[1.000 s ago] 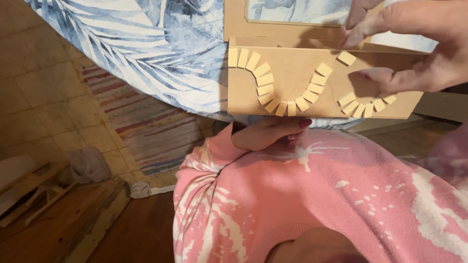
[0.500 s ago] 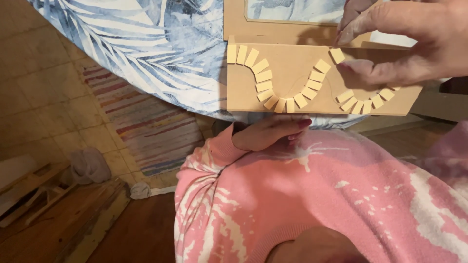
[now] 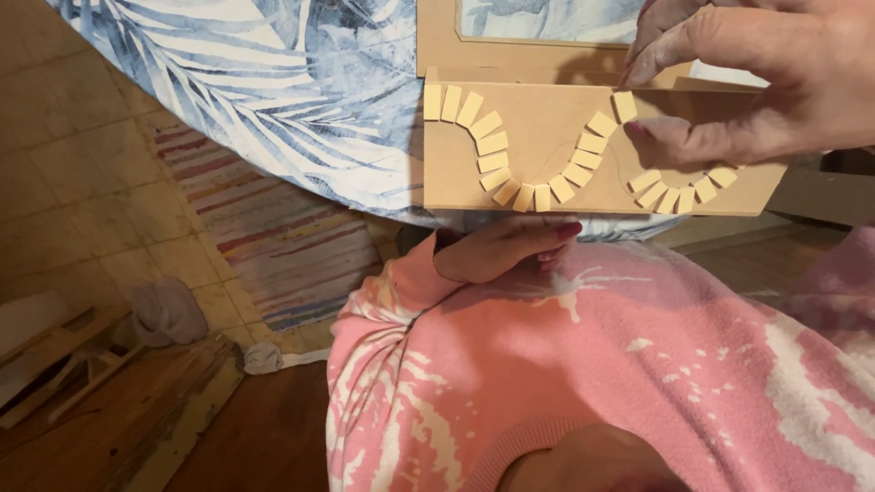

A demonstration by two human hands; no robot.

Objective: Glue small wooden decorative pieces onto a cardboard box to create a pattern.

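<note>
A tan rectangular board [image 3: 547, 137] carries a wavy row of small tan tiles [image 3: 510, 173]. My left hand [image 3: 501, 248], with red nails, curls under the board's lower edge and holds it above my pink-clad lap. My right hand [image 3: 756, 82] comes in from the upper right. Its forefinger and thumb pinch one small tile [image 3: 625, 107] against the board, at the top of the row's middle rise. More tiles [image 3: 679, 193] curve beneath the right thumb, partly hidden by it.
A blue leaf-patterned tablecloth [image 3: 273, 100] hangs behind the board, with a tan frame piece [image 3: 437, 36] lying on it. Below left are a striped rug [image 3: 264, 237], a tiled floor, a crumpled cloth [image 3: 169, 310] and wooden planks [image 3: 82, 401].
My right hand has carried the loose tile leftward and set it against the end of the row. The fingers have closed around it. The board and my left hand stayed still.
</note>
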